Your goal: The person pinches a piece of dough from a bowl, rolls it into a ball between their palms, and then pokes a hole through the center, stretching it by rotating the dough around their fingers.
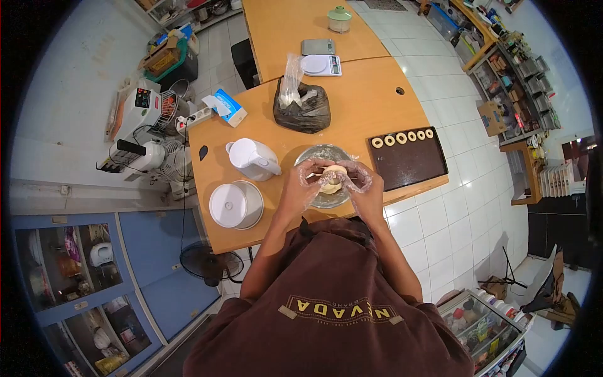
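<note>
Both hands wear clear plastic gloves and meet over a round metal bowl (306,153) near the table's front edge. Between them is a pale piece of dough (335,170), gripped by the fingers of my left hand (304,181) and my right hand (362,183). More pale dough shows below it in the bowl, partly covered by the hands. To the right lies a dark baking tray (408,163) with a row of several dough rings (402,138) along its far edge.
Left of the bowl stand a white pitcher (252,157) and a white lidded tub (230,205). Farther back are a black plastic bag (301,116), a white kitchen scale (320,65), a grey scale (318,47), a green-lidded jar (339,20) and a tissue pack (227,108).
</note>
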Demonstrator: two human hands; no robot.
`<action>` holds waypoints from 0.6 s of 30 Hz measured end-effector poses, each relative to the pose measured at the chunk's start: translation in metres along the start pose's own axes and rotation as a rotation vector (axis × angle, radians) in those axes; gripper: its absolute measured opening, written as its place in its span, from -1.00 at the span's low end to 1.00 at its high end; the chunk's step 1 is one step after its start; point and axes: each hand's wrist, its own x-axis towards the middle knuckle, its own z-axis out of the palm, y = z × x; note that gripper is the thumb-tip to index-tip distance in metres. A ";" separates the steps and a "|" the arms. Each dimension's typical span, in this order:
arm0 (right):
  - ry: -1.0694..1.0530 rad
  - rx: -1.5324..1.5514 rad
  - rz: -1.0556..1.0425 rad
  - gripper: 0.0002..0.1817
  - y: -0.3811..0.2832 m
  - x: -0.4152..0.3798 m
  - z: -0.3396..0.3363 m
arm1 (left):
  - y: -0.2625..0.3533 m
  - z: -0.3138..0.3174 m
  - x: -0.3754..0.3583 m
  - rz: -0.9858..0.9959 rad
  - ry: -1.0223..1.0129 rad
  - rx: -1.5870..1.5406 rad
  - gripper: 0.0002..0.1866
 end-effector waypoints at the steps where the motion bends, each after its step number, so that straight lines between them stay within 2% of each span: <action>1: -0.018 -0.035 0.022 -0.70 -0.002 -0.001 0.000 | -0.003 0.002 0.000 0.030 0.021 -0.023 -0.72; 6: -0.072 -0.220 0.053 -0.71 -0.014 -0.004 0.001 | -0.006 0.005 -0.002 0.019 0.026 -0.051 -0.68; 12: -0.004 -0.227 0.005 -0.78 -0.020 -0.003 0.003 | 0.005 0.000 -0.005 -0.017 0.004 -0.013 -0.69; 18: 0.036 -0.191 0.004 -0.76 -0.013 -0.004 0.003 | -0.015 -0.002 -0.004 0.004 0.056 0.055 -0.64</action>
